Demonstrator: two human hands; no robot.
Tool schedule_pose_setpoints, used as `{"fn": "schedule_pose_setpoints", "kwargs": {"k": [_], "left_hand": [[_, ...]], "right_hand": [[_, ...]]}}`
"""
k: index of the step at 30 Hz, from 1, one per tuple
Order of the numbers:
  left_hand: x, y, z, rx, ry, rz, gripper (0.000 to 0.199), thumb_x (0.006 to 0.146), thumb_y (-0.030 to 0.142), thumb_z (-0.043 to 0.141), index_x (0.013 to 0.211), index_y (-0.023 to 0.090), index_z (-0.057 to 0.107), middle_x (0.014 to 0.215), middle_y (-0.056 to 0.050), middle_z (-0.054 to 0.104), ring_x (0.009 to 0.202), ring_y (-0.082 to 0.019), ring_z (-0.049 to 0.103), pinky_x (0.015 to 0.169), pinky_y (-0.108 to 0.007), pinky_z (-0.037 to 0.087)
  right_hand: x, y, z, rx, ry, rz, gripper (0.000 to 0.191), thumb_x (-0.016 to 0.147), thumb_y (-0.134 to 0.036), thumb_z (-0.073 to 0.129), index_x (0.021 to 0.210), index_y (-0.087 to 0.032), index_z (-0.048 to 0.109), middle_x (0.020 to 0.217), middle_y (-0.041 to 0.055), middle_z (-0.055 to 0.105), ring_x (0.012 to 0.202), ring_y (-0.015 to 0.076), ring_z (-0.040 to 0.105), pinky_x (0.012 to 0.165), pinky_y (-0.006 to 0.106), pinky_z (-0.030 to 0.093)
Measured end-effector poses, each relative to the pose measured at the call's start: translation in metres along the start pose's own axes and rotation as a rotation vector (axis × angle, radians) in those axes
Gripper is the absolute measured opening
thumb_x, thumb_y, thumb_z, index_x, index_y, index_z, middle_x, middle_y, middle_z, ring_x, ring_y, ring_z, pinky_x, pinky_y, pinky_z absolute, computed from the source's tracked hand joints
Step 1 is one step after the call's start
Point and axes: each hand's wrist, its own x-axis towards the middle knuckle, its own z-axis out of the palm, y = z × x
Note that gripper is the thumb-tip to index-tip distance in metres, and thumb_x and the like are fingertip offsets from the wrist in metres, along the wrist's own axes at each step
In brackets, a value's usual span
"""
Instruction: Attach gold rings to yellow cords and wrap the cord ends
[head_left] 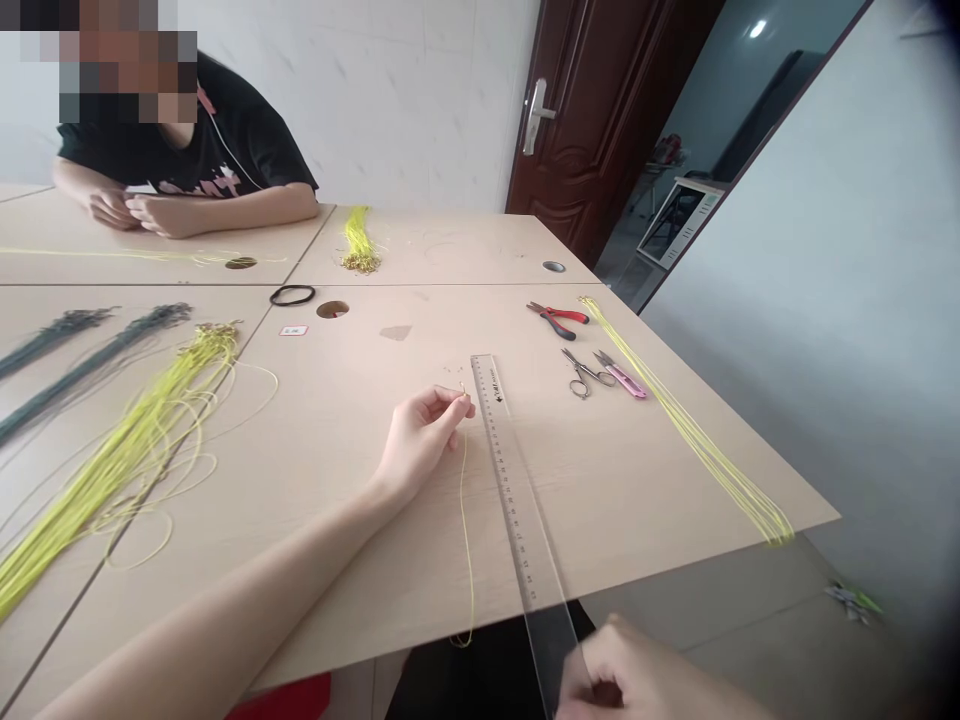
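two people sit at this jointed table (pixel 660 480): you, and a co-worker whose hands (pixel 112 208) rest together on the far side. to your left lie a large yellow bundle (pixel 127 450) of cords and two dark bundles (pixel 97 350). a smaller yellow bundle (pixel 356 235), gathered at gold clasps, lies straight ahead, and a long yellow bundle (pixel 697 430) lies to your right.

beside that long bundle are pliers (pixel 559 318) with red and black grips, scissors (pixel 581 375) and a pink cutter (pixel 624 380). farther left lie a black elastic band (pixel 292 295) and a small label (pixel 294 330); its print is too small to read.

the clear ruler (pixel 499 440) runs over the near table edge. treat it as stiff and slick, and take it by its long edges. its scale shows, but its digits cannot be read. your right hand (pixel 622 680) is at its lower end, partly out of frame; you cannot tell whether those fingers grip it.

your left hand (pixel 420 440) makes a narrow pinch on a yellow cord (pixel 465 530), which trails across the table to the near edge. treat the cord as light and limp, and hold it close to the tiny gold clasp (pixel 462 388) at your fingertips.
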Motion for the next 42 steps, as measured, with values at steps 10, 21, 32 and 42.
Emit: {"fn": "schedule_pose_setpoints", "kwargs": {"k": [10,21,32,42], "left_hand": [[-0.001,-0.011,0.006,-0.186,0.022,-0.061,0.019,0.079,0.033,0.06,0.077,0.014,0.06,0.081,-0.002,0.062,0.073,-0.012,0.062,0.071,-0.024,0.049],[-0.035,0.0,0.004,-0.258,-0.072,-0.224,0.02,0.079,0.033,0.064,0.073,0.014,0.06,0.072,0.0,0.062,0.063,-0.009,0.056,0.059,-0.019,0.043],[-0.033,0.003,0.002,-0.419,-0.133,-0.408,0.02,0.082,0.03,0.063,0.069,0.017,0.053,0.064,0.005,0.062,0.054,-0.006,0.054,0.051,-0.013,0.043],[-0.032,0.007,-0.002,-0.277,-0.175,-0.414,0.021,0.079,0.032,0.064,0.063,0.018,0.06,0.056,0.002,0.059,0.052,-0.008,0.053,0.052,-0.014,0.045]], "right_hand": [[0.022,-0.005,-0.034,0.757,0.132,-0.763,0.018,0.084,-0.025,0.061,0.098,-0.021,0.071,0.085,0.0063,0.072,0.073,0.0146,0.07,0.062,0.025,0.061],[0.081,-0.076,-0.082,0.684,0.281,-1.142,0.021,0.093,-0.017,0.041,0.106,-0.023,0.056,0.087,0.0017,0.061,0.081,0.0177,0.067,0.056,0.031,0.062],[0.079,-0.056,-0.079,0.507,0.203,-1.001,0.031,0.081,-0.008,0.055,0.102,-0.029,0.049,0.08,-0.0002,0.055,0.097,0.0193,0.058,0.091,0.045,0.049],[0.075,-0.063,-0.098,0.536,0.31,-0.775,0.005,0.084,-0.029,0.058,0.086,-0.029,0.053,0.061,-0.0019,0.05,0.081,0.0201,0.063,0.079,0.038,0.055]]}}
